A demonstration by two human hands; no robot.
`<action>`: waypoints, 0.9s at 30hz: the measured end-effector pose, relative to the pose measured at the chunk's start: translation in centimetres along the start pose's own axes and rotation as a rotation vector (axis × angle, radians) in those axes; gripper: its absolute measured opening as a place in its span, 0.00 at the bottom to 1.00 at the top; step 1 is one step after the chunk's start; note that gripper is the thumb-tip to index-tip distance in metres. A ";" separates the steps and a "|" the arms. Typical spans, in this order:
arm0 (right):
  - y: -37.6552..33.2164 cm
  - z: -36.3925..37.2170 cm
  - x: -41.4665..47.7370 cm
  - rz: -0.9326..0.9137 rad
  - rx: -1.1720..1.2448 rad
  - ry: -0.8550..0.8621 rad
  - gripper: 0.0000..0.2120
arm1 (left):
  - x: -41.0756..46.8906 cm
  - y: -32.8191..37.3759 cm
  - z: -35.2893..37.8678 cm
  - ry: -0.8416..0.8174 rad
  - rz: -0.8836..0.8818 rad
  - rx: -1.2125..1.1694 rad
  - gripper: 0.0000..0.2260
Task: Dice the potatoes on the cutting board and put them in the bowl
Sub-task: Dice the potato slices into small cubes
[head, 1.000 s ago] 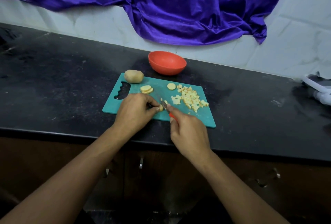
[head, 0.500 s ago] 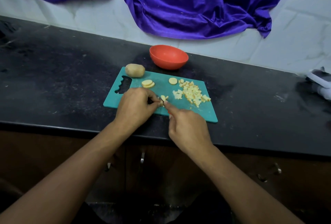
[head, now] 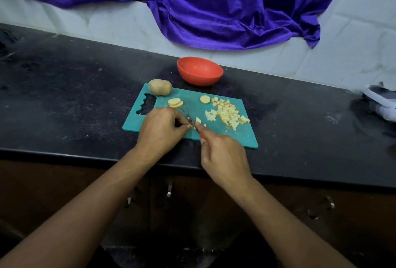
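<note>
A teal cutting board [head: 240, 137] lies on the black counter. A whole potato [head: 160, 87] sits at its far left corner. Stacked potato slices [head: 175, 102] and a single slice [head: 205, 99] lie mid-board, and a heap of diced potato [head: 228, 114] is to the right. My left hand [head: 161, 129] pinches a small potato piece [head: 191, 126] near the board's front edge. My right hand [head: 224, 156] grips a knife [head: 192, 123] with a red handle, its blade against that piece. The red bowl [head: 200, 71] stands behind the board; no potato shows inside it.
A purple cloth [head: 214, 6] hangs down the white tiled wall behind the bowl. A white and grey object [head: 380, 101] lies on the counter at the far right. Brown cabinet doors with metal handles [head: 169, 190] are below the counter edge.
The camera has shifted a little. Both hands stay at the same spot on the board, with the knife working through the small potato piece.
</note>
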State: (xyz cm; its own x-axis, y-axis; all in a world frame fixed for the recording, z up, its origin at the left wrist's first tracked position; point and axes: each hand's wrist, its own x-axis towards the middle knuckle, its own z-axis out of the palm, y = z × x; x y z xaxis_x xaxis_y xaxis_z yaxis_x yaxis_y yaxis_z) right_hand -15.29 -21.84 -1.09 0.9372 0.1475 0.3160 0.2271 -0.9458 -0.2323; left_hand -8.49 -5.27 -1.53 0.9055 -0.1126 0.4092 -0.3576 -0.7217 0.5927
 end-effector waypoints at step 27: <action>0.3 -0.1 0.1 0.026 0.063 -0.001 0.23 | 0.2 -0.1 0.0 -0.012 0.002 0.016 0.02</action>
State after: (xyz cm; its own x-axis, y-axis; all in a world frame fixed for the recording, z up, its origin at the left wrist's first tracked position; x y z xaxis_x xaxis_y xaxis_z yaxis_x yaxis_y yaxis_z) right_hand -15.18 -22.16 -1.08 0.9434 0.1232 0.3079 0.2187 -0.9291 -0.2983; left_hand -8.29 -5.24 -1.53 0.9076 -0.1222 0.4016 -0.3556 -0.7322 0.5809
